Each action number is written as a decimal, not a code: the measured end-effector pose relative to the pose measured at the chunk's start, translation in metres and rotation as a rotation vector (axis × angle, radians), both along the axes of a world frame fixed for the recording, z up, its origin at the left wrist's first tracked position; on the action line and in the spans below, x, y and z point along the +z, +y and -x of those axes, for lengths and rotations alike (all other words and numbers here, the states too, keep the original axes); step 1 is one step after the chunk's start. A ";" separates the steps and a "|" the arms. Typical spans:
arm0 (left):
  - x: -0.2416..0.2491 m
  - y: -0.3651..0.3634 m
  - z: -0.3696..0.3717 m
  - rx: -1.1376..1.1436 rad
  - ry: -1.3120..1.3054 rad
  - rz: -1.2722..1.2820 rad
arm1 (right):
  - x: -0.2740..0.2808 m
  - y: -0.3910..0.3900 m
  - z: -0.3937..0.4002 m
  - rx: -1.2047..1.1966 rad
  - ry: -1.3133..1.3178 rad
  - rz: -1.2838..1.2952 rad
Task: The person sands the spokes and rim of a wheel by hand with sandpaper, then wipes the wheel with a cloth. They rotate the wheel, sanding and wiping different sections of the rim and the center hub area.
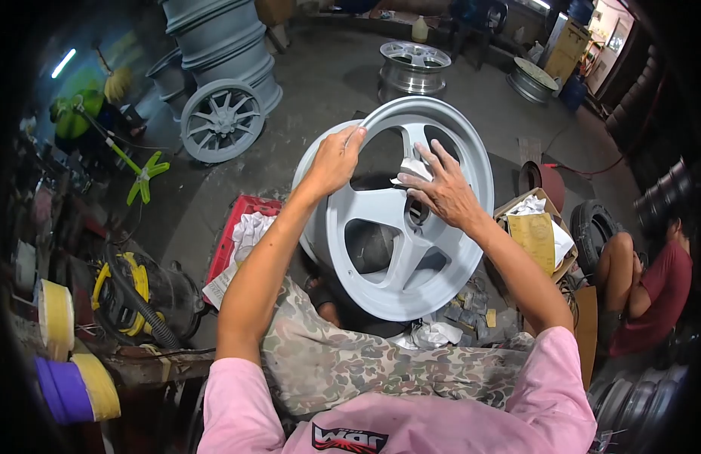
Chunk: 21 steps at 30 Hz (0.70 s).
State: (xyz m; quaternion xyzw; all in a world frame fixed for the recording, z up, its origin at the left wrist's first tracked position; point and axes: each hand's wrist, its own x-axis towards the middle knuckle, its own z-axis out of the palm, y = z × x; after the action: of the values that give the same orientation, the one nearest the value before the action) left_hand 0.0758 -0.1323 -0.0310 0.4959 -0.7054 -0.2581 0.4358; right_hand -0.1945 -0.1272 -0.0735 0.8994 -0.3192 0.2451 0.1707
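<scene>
A pale grey spoked wheel rim [377, 206] stands tilted in front of my lap. My left hand [338, 163] is closed around its upper left edge, thumb on top. With my right hand [445, 189] I press a small folded white sheet of paper [412, 168] against a spoke above the hub hole. The fingers of that hand are partly spread over the sheet, which hides some of it. Another pale rim [309, 163] shows behind the left edge of the wheel.
A red crate [220, 246] with crumpled paper is at my left, and a cardboard box [566, 261] of sheets at my right. Rims stand in a stack [226, 45] at the back left. A vacuum cleaner [180, 303] is lower left. A person [664, 295] sits far right.
</scene>
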 end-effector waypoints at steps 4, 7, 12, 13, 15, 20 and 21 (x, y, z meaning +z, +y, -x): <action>0.005 0.002 0.000 -0.002 -0.052 -0.056 | 0.014 -0.039 -0.010 -0.169 -0.040 0.070; -0.007 -0.003 0.001 -0.009 0.020 0.122 | 0.013 -0.037 -0.018 -0.166 0.039 0.002; -0.011 -0.006 0.001 0.005 0.045 0.166 | -0.016 0.007 -0.025 -0.081 -0.173 -0.571; -0.014 -0.006 0.002 -0.007 0.060 0.152 | -0.009 0.012 -0.032 -0.034 -0.437 -0.900; -0.008 0.000 0.005 -0.011 0.066 0.125 | 0.011 0.029 -0.043 0.029 -0.467 -1.077; -0.002 0.007 0.003 0.002 0.016 0.051 | 0.042 0.044 -0.049 -0.101 -0.691 -0.608; 0.000 0.007 0.003 0.009 0.009 0.032 | 0.053 0.031 -0.038 -0.130 -0.723 -0.704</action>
State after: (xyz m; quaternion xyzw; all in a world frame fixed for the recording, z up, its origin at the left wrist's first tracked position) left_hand 0.0724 -0.1252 -0.0306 0.4910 -0.7051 -0.2469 0.4480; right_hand -0.1561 -0.0958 -0.0202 0.7385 -0.4763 0.4071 -0.2490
